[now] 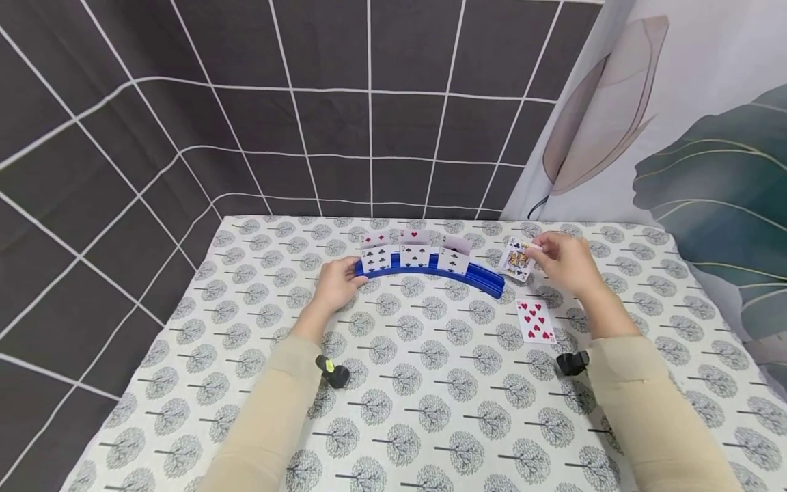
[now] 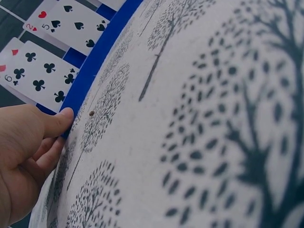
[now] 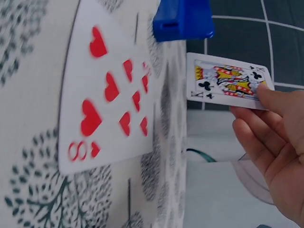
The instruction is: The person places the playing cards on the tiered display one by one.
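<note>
A curved blue card holder (image 1: 486, 279) stands on the table, with playing cards upright in two rows over its left and middle parts. My left hand (image 1: 335, 285) grips its left end, thumb against the front face. Nearest that hand is a six of clubs (image 2: 40, 76), and beside it a five of spades (image 2: 76, 23); red cards show behind both. My right hand (image 1: 570, 265) pinches a king of clubs (image 3: 228, 80) by one edge, just off the holder's bare right end. An eight of hearts (image 1: 536, 321) lies face up on the table below that hand.
A white cloth with a tree print covers the table (image 1: 430, 383). Dark grid-patterned fabric (image 1: 332, 123) hangs behind and to the left. On the right is a pale curtain (image 1: 725, 61) with leaf shapes. A dark camera (image 1: 573, 363) is worn on the right wrist.
</note>
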Motion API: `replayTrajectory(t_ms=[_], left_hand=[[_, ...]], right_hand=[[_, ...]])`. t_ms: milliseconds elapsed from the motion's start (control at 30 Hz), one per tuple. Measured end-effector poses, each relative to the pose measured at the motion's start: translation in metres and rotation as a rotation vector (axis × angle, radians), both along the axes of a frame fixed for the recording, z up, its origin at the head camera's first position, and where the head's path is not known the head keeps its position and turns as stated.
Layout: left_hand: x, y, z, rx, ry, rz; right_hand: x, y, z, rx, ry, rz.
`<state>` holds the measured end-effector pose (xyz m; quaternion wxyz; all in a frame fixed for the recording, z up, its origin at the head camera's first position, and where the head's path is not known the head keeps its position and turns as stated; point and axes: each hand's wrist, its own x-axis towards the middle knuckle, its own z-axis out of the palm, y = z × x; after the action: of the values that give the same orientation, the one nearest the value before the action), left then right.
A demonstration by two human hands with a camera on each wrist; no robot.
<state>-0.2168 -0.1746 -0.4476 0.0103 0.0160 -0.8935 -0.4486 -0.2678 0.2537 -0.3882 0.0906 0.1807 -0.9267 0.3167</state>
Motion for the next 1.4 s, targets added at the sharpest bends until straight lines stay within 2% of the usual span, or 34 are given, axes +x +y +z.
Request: replayTrajectory(t_ms=[300, 433, 600, 900, 1067, 1400], left_hand=[[0.0, -0.001, 0.001, 0.027, -0.001, -0.006], [0.0, 0.0, 0.0, 0.025, 0.001, 0.0], [0.0, 0.0, -0.001, 0.017, 0.001, 0.004], [0.001, 0.0, 0.0, 0.006, 0.003, 0.008], [0.001, 0.001, 0.001, 0.003, -0.001, 0.009], [0.0, 0.0, 0.0, 0.026, -0.01, 0.009]], right_hand=[[0.005, -0.014, 0.009, -0.085, 0.008, -0.029], [0.008, -0.019, 0.011, -0.139, 0.033, -0.012], [0.01, -0.027, 0.01, -0.145, 0.093, 0.016], [0.011, -0.035, 0.005, -0.161, 0.094, 0.047], [0.011, -0.036, 0.0, -0.112, 0.149, 0.072], [0.01, -0.039, -0.008, -0.093, 0.307, 0.215]])
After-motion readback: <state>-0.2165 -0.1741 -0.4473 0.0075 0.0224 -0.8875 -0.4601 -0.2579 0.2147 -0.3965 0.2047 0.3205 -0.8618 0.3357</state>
